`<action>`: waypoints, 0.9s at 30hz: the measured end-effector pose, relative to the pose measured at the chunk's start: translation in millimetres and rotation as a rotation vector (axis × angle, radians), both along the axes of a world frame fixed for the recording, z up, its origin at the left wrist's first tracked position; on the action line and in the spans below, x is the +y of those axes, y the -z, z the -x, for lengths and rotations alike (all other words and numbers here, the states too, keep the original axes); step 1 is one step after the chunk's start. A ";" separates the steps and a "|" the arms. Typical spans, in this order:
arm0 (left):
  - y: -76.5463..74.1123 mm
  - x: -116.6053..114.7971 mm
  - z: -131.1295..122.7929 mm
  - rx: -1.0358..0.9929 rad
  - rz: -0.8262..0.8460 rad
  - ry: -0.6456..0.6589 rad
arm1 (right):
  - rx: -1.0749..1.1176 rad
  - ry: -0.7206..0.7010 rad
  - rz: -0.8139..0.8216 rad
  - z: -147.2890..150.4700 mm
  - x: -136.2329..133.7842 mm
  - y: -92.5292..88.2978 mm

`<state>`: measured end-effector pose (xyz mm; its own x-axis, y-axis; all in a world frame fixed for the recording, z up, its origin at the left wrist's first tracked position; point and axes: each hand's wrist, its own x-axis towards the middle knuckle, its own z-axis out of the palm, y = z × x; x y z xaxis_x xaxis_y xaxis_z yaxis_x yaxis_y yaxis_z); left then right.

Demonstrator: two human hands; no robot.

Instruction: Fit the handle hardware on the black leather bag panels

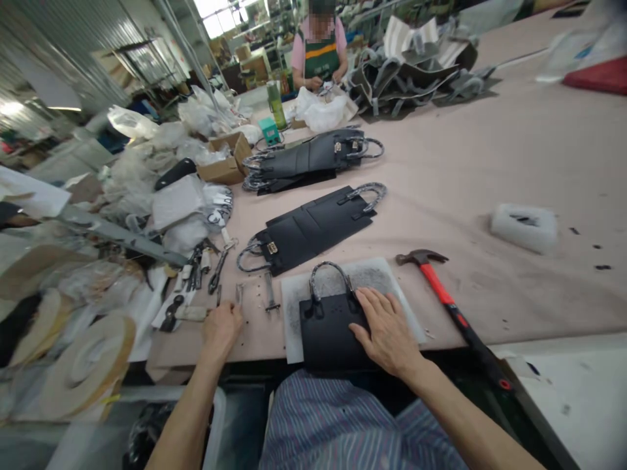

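My right hand lies with fingers stretched over the right part of a black handbag panel. The panel has an arched handle in clear wrap and rests on a white board at the table's front edge. To the left, my left hand is on the table among small tools, its fingers curled together; what they hold, if anything, is hidden. Beside it lie a thin metal tool and a T-shaped metal tool. A claw hammer with a red and black handle lies right of the board.
Behind the board lies another black bag panel with two handles, and beyond it a stack of similar panels. A white block sits at right. Tape rolls and plastic bags crowd the left. A co-worker works across the table.
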<state>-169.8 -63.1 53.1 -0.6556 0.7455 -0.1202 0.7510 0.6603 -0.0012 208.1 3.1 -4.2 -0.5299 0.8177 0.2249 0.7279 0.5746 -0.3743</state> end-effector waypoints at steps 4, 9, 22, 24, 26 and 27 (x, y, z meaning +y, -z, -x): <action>3.9 0.1 -9.1 0.124 -0.067 0.054 | -0.010 -0.008 -0.027 0.1 2.2 5.6; 10.9 27.7 -18.8 -0.133 -0.122 0.105 | -0.046 0.000 -0.039 1.0 1.6 2.9; 19.7 22.8 -19.0 -0.105 -0.133 0.046 | 0.015 -0.026 -0.139 0.2 3.6 16.2; 17.5 15.8 7.7 0.002 -0.150 -0.048 | 0.018 -0.032 -0.138 0.5 4.0 16.9; 16.4 14.1 37.3 0.015 -0.119 -0.131 | 0.018 -0.031 -0.132 0.9 4.5 17.0; 16.3 15.4 51.0 -0.008 -0.098 -0.157 | 0.016 -0.027 -0.127 1.2 4.7 16.5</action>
<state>-220.7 -47.7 36.8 -0.7643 0.6423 -0.0582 0.6382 0.7662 0.0745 206.8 7.8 -20.7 -0.5465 0.7678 0.3344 0.7063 0.6372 -0.3084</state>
